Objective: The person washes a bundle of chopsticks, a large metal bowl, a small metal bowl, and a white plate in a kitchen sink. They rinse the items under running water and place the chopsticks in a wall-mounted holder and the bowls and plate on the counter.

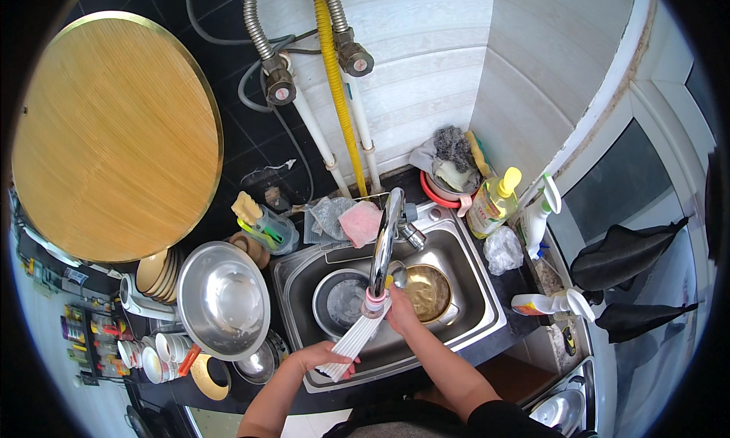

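A bundle of white chopsticks (351,348) slants under the faucet (386,244), over the front part of the steel sink. My left hand (325,357) is closed round its near end. At the upper end is my right hand (400,313), also closed. A metal spoon's bowl (398,275) sticks up from the right hand's fingers, which are partly hidden. Beyond my hands, a grey pot (320,299) with cloudy water sits in the sink (475,309). Beside it, to the right, is a gold-coloured metal basin (450,295).
Left of the sink are a large steel bowl (226,286), stacked bowls (157,274) and cups (161,366). A pink cloth (362,223) lies behind the sink. At right stand a yellow-capped soap bottle (487,212), a spray bottle (537,219) and a crumpled plastic bag (503,252).
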The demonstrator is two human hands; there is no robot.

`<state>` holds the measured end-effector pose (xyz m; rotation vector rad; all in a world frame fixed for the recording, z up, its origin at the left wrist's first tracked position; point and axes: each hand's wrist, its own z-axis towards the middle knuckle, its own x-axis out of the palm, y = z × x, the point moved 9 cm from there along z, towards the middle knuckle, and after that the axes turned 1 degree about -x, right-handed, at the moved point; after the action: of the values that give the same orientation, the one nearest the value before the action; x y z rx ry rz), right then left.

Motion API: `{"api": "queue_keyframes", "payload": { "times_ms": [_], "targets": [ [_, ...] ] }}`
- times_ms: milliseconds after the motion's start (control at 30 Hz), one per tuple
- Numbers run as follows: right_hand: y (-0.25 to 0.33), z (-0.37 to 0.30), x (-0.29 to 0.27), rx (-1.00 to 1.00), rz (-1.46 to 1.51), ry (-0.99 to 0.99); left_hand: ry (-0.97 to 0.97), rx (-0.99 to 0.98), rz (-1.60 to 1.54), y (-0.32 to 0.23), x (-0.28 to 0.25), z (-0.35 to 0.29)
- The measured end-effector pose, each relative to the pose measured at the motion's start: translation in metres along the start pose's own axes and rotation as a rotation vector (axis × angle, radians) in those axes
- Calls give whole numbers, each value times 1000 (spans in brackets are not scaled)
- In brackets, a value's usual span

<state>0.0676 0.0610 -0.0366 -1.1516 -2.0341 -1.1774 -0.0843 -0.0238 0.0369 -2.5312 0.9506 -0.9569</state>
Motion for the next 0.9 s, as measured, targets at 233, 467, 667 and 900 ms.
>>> {"api": "queue_keyframes", "payload": {
  "times_ms": [233,467,667,900],
  "targets": [
    [16,-31,47,159,-9,139,19,5,18,-11,-7,11],
    [26,-26,38,66,-125,174,33,0,122,-32,-18,22],
    [55,-30,30,-117,-283,-1,24,98,42,-55,-35,34],
    [117,-47,44,-301,-188,43,33,359,-506,-75,-58,57]
  ]
}}
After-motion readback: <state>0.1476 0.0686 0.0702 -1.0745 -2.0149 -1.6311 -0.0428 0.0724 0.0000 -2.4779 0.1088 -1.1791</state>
